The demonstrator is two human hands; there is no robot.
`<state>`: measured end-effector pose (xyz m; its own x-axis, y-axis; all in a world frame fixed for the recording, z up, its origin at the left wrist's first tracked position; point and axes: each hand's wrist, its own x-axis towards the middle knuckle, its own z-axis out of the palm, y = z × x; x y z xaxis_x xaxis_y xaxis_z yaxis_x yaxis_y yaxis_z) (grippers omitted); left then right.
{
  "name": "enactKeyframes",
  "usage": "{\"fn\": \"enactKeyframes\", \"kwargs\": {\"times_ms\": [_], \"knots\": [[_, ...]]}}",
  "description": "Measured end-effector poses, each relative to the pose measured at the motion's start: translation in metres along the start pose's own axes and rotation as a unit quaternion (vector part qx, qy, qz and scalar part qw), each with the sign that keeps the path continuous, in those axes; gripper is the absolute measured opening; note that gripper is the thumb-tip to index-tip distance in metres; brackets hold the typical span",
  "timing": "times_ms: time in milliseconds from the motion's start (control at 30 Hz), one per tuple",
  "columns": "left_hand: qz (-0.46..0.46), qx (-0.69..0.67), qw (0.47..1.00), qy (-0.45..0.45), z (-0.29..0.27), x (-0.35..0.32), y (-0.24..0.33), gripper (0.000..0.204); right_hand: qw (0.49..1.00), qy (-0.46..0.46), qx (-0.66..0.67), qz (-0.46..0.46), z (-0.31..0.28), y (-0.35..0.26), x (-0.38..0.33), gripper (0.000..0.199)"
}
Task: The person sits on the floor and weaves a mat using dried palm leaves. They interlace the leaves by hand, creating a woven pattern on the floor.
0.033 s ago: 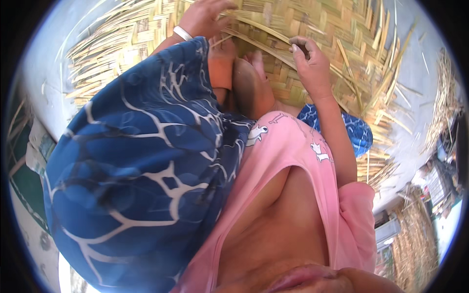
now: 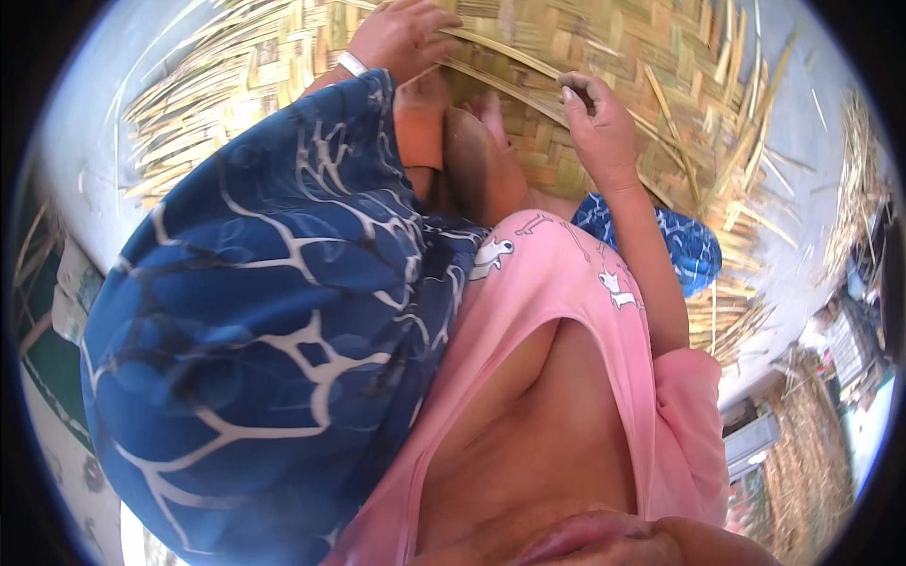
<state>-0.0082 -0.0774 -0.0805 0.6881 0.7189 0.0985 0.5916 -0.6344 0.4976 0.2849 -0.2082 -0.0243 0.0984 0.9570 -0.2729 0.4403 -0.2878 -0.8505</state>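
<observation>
- The strip [image 2: 510, 54] lay over the mat [image 2: 661, 42], between both hands.
- On the mat's left, the left hand [image 2: 404, 42] reached to the strip; I could not tell its grip.
- Right of it, the right hand's [image 2: 604, 132] thumb and forefinger nearly met at the strip; pinching was unclear.
- The step looked like guiding the strip; the next move seemingly called for steady alignment.
- Straw [image 2: 854, 179] lay right of the mat.

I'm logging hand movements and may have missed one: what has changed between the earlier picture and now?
Nothing has clearly moved, been taken hold of or let go. The left hand stays over the woven mat, and the right hand stays near it with fingers curled.
</observation>
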Motion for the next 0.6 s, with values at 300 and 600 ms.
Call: {"fn": "enactKeyframes", "kwargs": {"times_ms": [300, 600], "knots": [[-0.056, 0.044, 0.98, -0.183, -0.008, 0.03, 0.047, 0.029, 0.947, -0.139, 0.185, 0.222, 0.006, 0.032, -0.058, 0.033], [-0.145, -0.109, 0.976, -0.117, -0.018, 0.006, 0.061, 0.039, 0.741, -0.033, 0.565, 0.362, 0.006, 0.062, -0.062, 0.05]]}}
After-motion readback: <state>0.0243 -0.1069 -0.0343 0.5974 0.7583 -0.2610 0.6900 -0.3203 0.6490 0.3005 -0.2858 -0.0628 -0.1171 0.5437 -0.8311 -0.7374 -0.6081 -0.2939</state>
